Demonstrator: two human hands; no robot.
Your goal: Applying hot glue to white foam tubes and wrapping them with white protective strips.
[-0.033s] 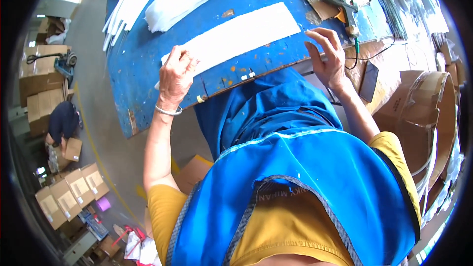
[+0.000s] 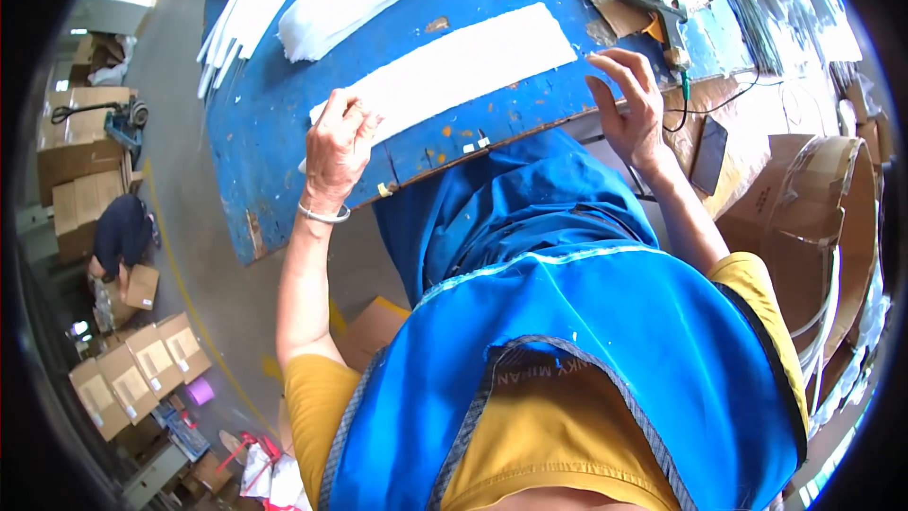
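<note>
The blue surface [image 2: 284,123] carries 2 broad white foam strips; the nearer white strip [image 2: 454,71] is laid along its near edge, likely so both ends can be reached. Its left end is pinched by the left hand [image 2: 336,147], while its right end is touched by the spread fingertips of the right hand [image 2: 634,104], nothing being grasped. 1 glue gun [image 2: 657,5] is parked at the far right corner.

Person: blue apron [image 2: 605,341] with grey-trimmed neckline, over yellow short-sleeved shirt [image 2: 530,459]; silver bangle [image 2: 323,216] above the apron, at the left wrist.
</note>
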